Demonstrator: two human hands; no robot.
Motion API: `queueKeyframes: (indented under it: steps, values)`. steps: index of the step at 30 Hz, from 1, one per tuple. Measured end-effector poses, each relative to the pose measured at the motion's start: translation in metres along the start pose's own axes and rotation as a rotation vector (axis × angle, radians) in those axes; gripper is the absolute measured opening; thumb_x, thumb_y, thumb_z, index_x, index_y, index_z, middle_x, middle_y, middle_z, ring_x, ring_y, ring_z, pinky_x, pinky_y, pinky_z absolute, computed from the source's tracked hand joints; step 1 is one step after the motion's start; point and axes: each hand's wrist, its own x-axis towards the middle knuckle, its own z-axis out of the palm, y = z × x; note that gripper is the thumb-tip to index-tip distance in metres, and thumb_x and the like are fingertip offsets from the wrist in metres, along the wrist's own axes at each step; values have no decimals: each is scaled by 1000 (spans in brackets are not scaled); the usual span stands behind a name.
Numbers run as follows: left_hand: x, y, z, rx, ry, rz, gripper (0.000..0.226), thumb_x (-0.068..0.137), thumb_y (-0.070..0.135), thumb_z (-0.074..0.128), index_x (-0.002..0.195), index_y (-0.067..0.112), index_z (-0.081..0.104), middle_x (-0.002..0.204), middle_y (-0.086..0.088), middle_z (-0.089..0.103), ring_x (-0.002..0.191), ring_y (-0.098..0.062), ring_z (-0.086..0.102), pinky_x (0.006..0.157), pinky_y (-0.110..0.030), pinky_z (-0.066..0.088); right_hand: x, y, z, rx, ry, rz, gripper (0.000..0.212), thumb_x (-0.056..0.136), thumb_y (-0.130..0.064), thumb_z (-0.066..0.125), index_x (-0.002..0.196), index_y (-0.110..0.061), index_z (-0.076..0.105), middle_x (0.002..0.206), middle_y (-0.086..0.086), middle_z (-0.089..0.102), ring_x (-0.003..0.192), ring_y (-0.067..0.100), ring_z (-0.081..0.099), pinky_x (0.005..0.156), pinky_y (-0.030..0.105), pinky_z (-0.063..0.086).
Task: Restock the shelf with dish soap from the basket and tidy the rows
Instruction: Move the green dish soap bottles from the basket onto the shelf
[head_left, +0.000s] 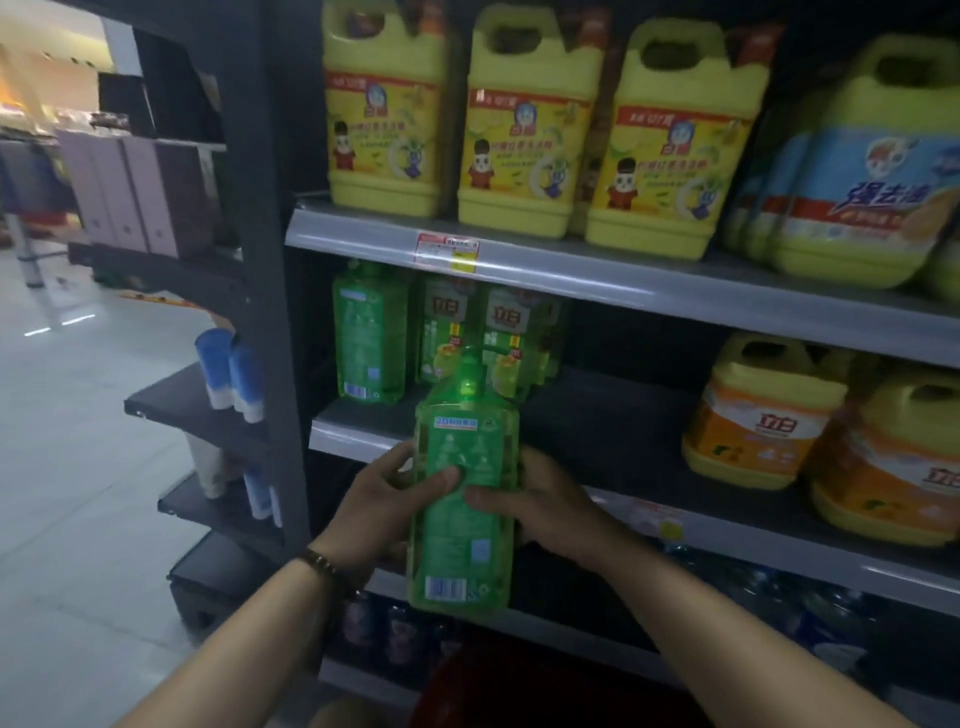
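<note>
A green dish soap bottle (462, 530) is upright in front of the middle shelf (613, 431), its back label and barcode facing me. My left hand (387, 506) grips its left side, thumb across the label. My right hand (540, 501) grips the right side, thumb on the front. Three more green soap bottles (371, 332) stand at the shelf's left end, one turned back-side out. A dark red basket (498, 686) shows dimly at the bottom edge.
Yellow jugs (530, 119) fill the top shelf, with a blue-labelled jug (852, 171) at right. Orange-labelled jugs (763, 410) stand at the middle shelf's right. Side racks hold blue tubes (228, 374). Dark bottles (779, 613) sit on the lower shelf. Tiled floor (78, 441) lies left.
</note>
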Motion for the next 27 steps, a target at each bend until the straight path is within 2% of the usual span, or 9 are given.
queueKeyframes:
  steps: [2,5,9,13,15,17,20,23,27]
  values:
    - [13,7,-4,-44,33,-12,37,88,31,79,124,24,73,115,-7,80,106,-30,78,98,-52,60,23,-11,0,28,13,19,47,87,-34,86,129,-20,69,117,0,81,104,21,79,80,40,63]
    - [32,15,-11,-52,67,15,36,93,34,76,128,26,71,121,-3,78,110,-26,76,99,-52,59,58,-23,-1,139,41,39,54,81,-27,91,129,-16,69,118,6,80,107,29,78,91,53,63]
    - [56,16,-23,124,130,115,31,92,31,80,117,45,69,113,19,78,109,-8,74,92,-36,61,93,-43,-6,71,131,33,44,89,-27,87,127,-21,68,115,-3,80,99,18,79,75,41,65]
    - [76,13,-40,128,88,54,71,71,26,96,132,36,63,118,10,77,109,-13,74,83,-36,62,122,-59,-15,52,169,79,38,91,-34,85,124,-26,68,114,-6,78,99,17,76,74,41,63]
    - [87,18,-46,140,70,63,76,71,23,97,137,29,60,120,12,73,110,-8,70,81,-25,58,133,-60,-19,69,196,83,36,91,-37,84,122,-27,68,113,-6,79,98,17,76,76,42,64]
    - [97,22,-48,191,81,98,76,74,15,94,139,28,57,123,19,65,113,0,63,87,-18,53,144,-59,-21,108,220,66,33,91,-35,84,120,-26,70,112,-5,79,95,17,77,75,44,65]
    - [112,22,-47,215,67,120,80,76,17,93,145,31,54,131,24,60,126,-8,61,103,-29,54,165,-48,-21,166,274,13,41,91,-22,85,128,-19,66,118,-1,78,94,13,77,67,37,65]
    - [122,14,-42,258,43,135,75,79,16,91,140,37,53,130,27,58,122,7,59,96,-13,50,183,-23,-18,68,326,-65,56,88,-13,87,135,-15,58,128,4,74,110,20,75,84,39,64]
    - [136,6,-40,226,21,69,92,82,17,89,158,35,40,151,10,46,135,-15,55,105,-29,50,207,-11,-19,-140,343,-108,65,85,-17,89,139,-13,52,131,5,71,117,24,70,101,45,58]
